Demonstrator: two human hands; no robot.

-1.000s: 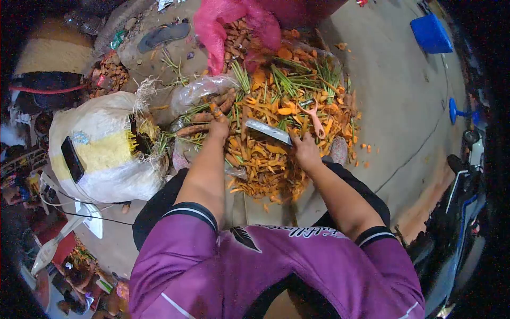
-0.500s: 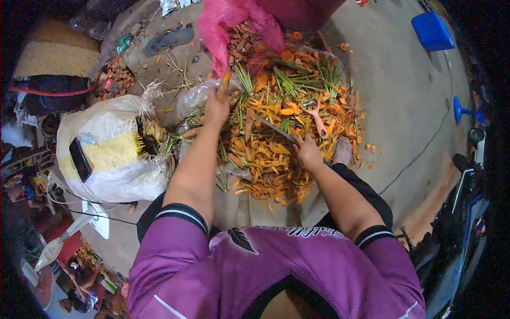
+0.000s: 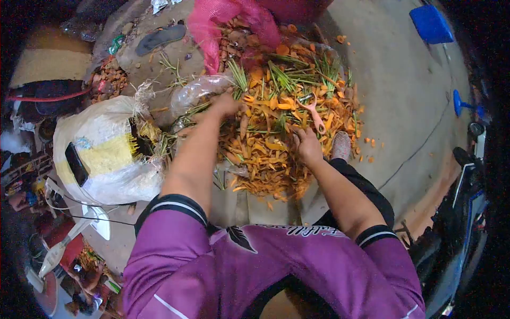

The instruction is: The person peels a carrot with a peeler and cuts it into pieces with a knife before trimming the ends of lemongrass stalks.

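Observation:
My left hand (image 3: 226, 105) is at the left edge of a pile of orange peelings (image 3: 271, 154), close to some green stalks (image 3: 239, 80). Motion blurs its fingers, and whether they hold anything is hidden. Over the middle of the heap, my right hand (image 3: 307, 146) is closed around a knife; only a small pale bit of it shows by the fingers. A pink peeler (image 3: 316, 116) lies on the peelings just above that hand. An unpeeled carrot (image 3: 245, 125) rests in the pile near my left hand.
A white and yellow sack (image 3: 109, 159) with a dark phone (image 3: 76, 164) on it stands at left. Clear plastic (image 3: 199, 93) lies beside the pile. Behind is a pink mesh bag (image 3: 207, 32); a grey slipper (image 3: 161, 40) lies farther left. A blue stool (image 3: 431, 24) stands at upper right.
My left hand has dropped nearer the pile, and the orange piece it held up no longer shows in it. The knife blade in my right hand, plain before, is now mostly out of sight.

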